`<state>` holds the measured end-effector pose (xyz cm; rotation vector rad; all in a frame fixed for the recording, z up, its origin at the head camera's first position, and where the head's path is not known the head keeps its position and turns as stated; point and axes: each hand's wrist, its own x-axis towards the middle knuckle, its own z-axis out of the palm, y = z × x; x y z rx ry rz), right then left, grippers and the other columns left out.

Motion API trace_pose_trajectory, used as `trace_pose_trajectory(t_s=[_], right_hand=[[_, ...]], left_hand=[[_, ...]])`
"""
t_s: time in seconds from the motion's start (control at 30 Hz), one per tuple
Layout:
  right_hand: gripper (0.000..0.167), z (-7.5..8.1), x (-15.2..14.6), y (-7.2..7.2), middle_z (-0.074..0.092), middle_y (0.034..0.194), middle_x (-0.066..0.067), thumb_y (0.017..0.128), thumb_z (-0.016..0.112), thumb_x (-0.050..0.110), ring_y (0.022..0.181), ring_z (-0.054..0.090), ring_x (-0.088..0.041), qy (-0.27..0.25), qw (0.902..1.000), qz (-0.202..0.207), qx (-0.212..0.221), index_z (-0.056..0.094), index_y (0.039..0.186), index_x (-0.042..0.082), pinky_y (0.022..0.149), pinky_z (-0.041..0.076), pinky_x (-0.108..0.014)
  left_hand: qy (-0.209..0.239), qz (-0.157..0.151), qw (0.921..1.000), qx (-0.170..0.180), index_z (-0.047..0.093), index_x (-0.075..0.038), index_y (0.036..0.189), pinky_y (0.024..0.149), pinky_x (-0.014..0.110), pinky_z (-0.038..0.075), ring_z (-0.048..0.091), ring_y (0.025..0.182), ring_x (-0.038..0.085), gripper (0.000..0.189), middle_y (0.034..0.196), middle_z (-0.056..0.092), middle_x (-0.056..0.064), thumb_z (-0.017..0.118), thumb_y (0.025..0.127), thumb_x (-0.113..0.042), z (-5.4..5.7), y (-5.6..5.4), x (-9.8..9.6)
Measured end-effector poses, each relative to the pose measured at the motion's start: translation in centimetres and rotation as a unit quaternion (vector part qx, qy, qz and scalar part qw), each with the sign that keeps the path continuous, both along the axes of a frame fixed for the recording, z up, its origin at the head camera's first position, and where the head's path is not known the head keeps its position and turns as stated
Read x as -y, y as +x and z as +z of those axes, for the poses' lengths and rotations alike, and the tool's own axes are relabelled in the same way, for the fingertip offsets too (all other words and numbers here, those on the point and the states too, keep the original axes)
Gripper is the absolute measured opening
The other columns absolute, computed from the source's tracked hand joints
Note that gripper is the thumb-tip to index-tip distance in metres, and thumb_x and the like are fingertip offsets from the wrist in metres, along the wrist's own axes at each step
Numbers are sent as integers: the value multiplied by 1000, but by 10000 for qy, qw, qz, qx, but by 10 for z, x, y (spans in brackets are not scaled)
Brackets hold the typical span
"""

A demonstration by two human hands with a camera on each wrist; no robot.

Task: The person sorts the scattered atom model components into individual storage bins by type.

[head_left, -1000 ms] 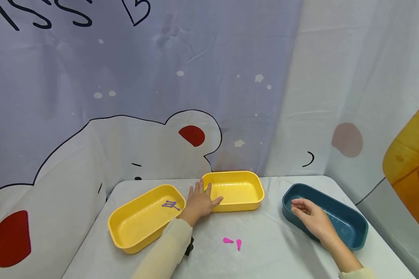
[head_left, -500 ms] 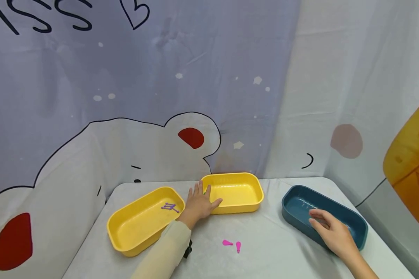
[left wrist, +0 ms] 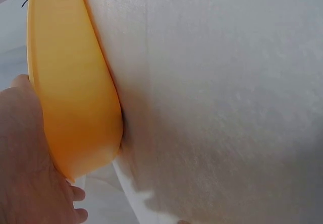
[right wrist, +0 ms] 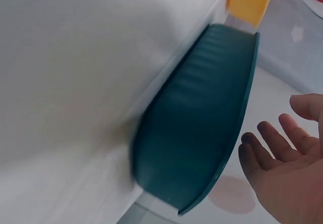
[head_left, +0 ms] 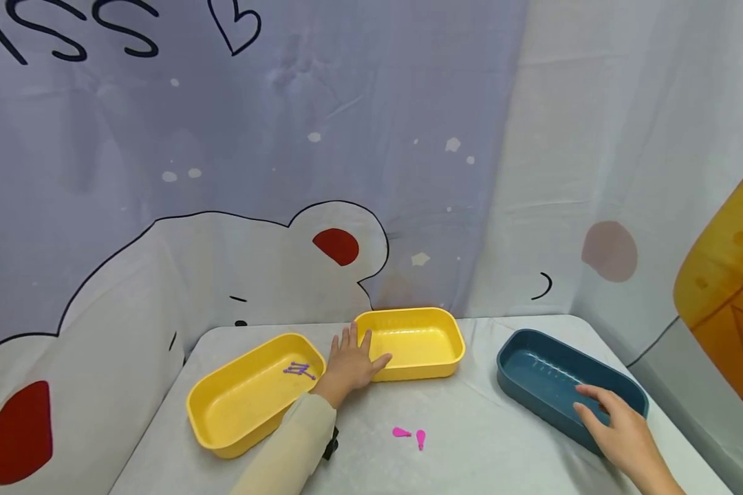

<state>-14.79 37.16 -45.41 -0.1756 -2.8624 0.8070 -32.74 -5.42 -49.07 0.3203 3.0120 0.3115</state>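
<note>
My left hand [head_left: 349, 368], fingers spread, rests at the left end of the middle yellow bin [head_left: 424, 369]. In the left wrist view that hand [left wrist: 25, 158] lies along the rim of the yellow bin [left wrist: 75, 82]. My right hand [head_left: 625, 434] hovers over the near right side of the dark blue bin [head_left: 547, 385], fingers loosely bent, thumb apart, holding nothing. The right wrist view has the hand [right wrist: 295, 168] beside the blue bin's rim [right wrist: 247, 93], with a gap between. Two small pink pieces, one [head_left: 401, 432] and another [head_left: 421, 439], lie on the white cloth.
A second yellow bin [head_left: 241, 405] stands angled at the left, with several thin purple pieces [head_left: 300, 370] at its right end. Behind the table hangs a printed curtain [head_left: 254, 137]. An orange-yellow shape [head_left: 727, 302] is at the far right.
My right hand has moved right and toward me over the blue bin, its thumb and fingers spreading a little. The left hand stays on the middle bin.
</note>
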Motion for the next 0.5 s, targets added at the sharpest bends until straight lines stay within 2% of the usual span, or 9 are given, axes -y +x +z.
trace_pose_trajectory(t_s=[0.13,0.3,0.4,0.5], right_hand=[[51,-6,-11,2,46,140,-37,104,56,35,120,46,-56,332,9993,-44,-141,53,137,-4,88,43,-71],[58,-15,-24,0,34,145,-44,105,54,36,136,25,-63,485,9984,-84,-277,46,138,-12,102,24,-79],[65,-22,-31,-1,28,147,-46,106,51,40,141,11,-64,579,9976,-87,-358,41,140,-15,106,14,-80],[66,-28,-38,-1,26,146,-48,107,50,40,143,4,-64,712,9963,-87,-480,40,139,-17,111,6,-77]], left_hand=[[37,5,10000,-19,25,-13,162,125,55,6,9,156,39,92,169,6,21,30,96,-76,0,0,1],[59,-13,10000,-15,25,-12,162,125,56,6,9,156,40,92,169,5,21,30,97,-77,0,0,2],[80,-25,10000,-16,26,-12,162,125,56,6,9,156,40,91,169,6,21,30,97,-76,-1,0,1],[114,-32,9999,-14,26,-12,162,125,56,6,9,156,39,91,169,5,20,31,97,-76,-1,0,0]])
